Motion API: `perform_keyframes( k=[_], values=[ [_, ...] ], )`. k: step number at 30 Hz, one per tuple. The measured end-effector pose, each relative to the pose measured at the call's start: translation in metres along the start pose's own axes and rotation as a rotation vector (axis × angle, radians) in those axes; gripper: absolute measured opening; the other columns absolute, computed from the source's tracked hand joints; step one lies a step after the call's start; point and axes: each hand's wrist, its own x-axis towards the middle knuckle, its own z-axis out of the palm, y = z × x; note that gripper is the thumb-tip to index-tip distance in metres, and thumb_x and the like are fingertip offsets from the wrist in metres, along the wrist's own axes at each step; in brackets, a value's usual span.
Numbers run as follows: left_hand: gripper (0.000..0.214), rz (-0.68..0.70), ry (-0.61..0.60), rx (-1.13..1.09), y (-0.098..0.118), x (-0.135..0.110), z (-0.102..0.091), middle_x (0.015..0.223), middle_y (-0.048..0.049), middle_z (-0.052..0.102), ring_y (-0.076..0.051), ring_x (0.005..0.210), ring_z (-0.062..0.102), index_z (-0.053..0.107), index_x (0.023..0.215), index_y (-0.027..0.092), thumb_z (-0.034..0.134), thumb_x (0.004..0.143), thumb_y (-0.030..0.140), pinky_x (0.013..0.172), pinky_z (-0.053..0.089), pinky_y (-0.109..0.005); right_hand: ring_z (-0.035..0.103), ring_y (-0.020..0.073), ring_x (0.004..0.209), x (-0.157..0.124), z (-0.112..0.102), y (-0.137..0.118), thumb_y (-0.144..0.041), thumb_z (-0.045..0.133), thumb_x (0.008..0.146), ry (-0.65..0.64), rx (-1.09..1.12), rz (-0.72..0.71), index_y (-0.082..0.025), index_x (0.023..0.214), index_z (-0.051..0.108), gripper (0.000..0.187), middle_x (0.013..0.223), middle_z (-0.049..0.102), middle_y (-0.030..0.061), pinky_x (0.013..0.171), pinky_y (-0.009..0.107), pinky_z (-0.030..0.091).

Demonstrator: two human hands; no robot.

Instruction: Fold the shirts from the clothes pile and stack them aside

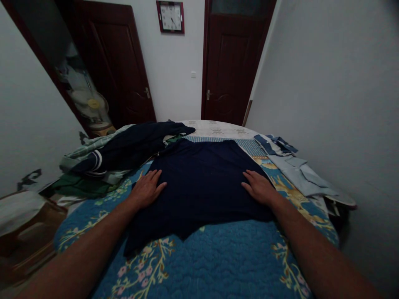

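Note:
A pair of dark navy shorts [205, 182] lies spread out on a blue quilted cover [230, 257] with pink and yellow flower patterns. Its narrower, slightly gathered edge points away from me, and its lower edge is uneven, reaching nearest me on the left. My left hand [146, 189] rests palm down on the left side of the shorts, fingers stretched out. On the opposite side, my right hand [257, 186] lies flat with its fingers apart. Neither hand grips the cloth.
A heap of clothes with a navy striped-cuff garment [134, 145] lies at the left. Folded light-blue clothing [302, 174] and a blue-and-white piece [274, 144] lie at the right. A brown stool [34, 228] stands low left; a fan [90, 104] is beyond the doorway.

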Motion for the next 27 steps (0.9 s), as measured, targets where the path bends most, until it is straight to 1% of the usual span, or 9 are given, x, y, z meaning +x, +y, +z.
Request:
perform_keyframes(
  k=[4,8,12,15,18,20,22,24,27],
  values=[
    [0.079,0.023,0.032,-0.018,-0.006,-0.009,-0.003,0.167,-0.0200,0.051,-0.038,0.158,0.043,0.049,0.162,0.009,0.036,0.105,0.062,0.132,0.029,-0.056,0.040,0.0404,0.158,-0.009,0.005,-0.004,-0.053,0.042,0.110,-0.014,0.011,0.094,-0.019,0.162,0.051,0.063,0.172,0.043,0.0153,0.126,0.064,0.036],
    [0.077,0.077,0.100,-0.053,-0.013,-0.024,-0.005,0.163,-0.0217,0.055,-0.039,0.157,0.045,0.052,0.159,0.008,0.038,0.105,0.061,0.129,0.037,-0.056,0.042,0.0388,0.157,-0.024,0.007,0.004,-0.052,0.045,0.110,0.084,0.023,0.083,-0.020,0.159,0.055,0.059,0.168,0.049,0.0156,0.128,0.064,0.032],
    [0.071,0.136,0.194,-0.064,-0.016,-0.053,-0.007,0.160,-0.0194,0.059,-0.037,0.155,0.048,0.056,0.157,0.013,0.043,0.104,0.059,0.126,0.041,-0.057,0.048,0.0375,0.152,-0.049,0.006,0.016,-0.048,0.046,0.109,0.174,0.001,0.064,-0.019,0.154,0.060,0.055,0.162,0.056,0.0172,0.126,0.062,0.037],
    [0.070,0.177,0.237,-0.059,-0.017,-0.079,-0.009,0.161,-0.0187,0.058,-0.039,0.157,0.045,0.053,0.159,0.015,0.046,0.104,0.058,0.126,0.040,-0.060,0.050,0.0376,0.150,-0.070,0.004,0.027,-0.045,0.046,0.110,0.205,-0.023,0.079,-0.019,0.152,0.061,0.052,0.161,0.057,0.0181,0.124,0.062,0.039],
    [0.070,0.256,0.267,-0.077,-0.014,-0.100,-0.016,0.164,-0.0161,0.055,-0.038,0.159,0.041,0.050,0.162,0.020,0.054,0.102,0.057,0.128,0.038,-0.061,0.053,0.0370,0.147,-0.089,0.000,0.036,-0.042,0.047,0.109,0.237,-0.032,0.081,-0.017,0.150,0.062,0.050,0.158,0.059,0.0197,0.122,0.059,0.042],
    [0.065,0.303,0.290,-0.107,-0.010,-0.110,-0.024,0.163,-0.0133,0.057,-0.037,0.158,0.043,0.053,0.159,0.025,0.057,0.101,0.055,0.128,0.039,-0.060,0.056,0.0359,0.144,-0.100,-0.004,0.039,-0.038,0.047,0.108,0.285,-0.016,0.093,-0.017,0.148,0.062,0.047,0.153,0.061,0.0204,0.120,0.057,0.045],
    [0.054,0.323,0.324,-0.153,-0.006,-0.120,-0.032,0.152,-0.0116,0.066,-0.035,0.149,0.054,0.061,0.151,0.029,0.058,0.102,0.050,0.124,0.045,-0.058,0.059,0.0347,0.138,-0.112,-0.011,0.039,-0.034,0.047,0.107,0.351,0.023,0.115,-0.016,0.142,0.063,0.043,0.145,0.065,0.0209,0.117,0.054,0.047],
    [0.041,0.339,0.342,-0.205,-0.002,-0.131,-0.038,0.134,-0.0104,0.075,-0.033,0.130,0.068,0.070,0.139,0.031,0.058,0.102,0.045,0.113,0.055,-0.054,0.063,0.0334,0.128,-0.125,-0.020,0.036,-0.031,0.047,0.105,0.413,0.082,0.131,-0.017,0.133,0.065,0.036,0.132,0.069,0.0203,0.112,0.052,0.050],
    [0.034,0.414,0.311,-0.257,-0.001,-0.152,-0.038,0.116,-0.0080,0.080,-0.031,0.108,0.075,0.074,0.130,0.035,0.063,0.099,0.046,0.095,0.063,-0.049,0.066,0.0305,0.112,-0.145,-0.036,0.031,-0.031,0.054,0.101,0.429,0.197,0.096,-0.021,0.114,0.067,0.021,0.113,0.071,0.0151,0.103,0.048,0.054]
  ],
)
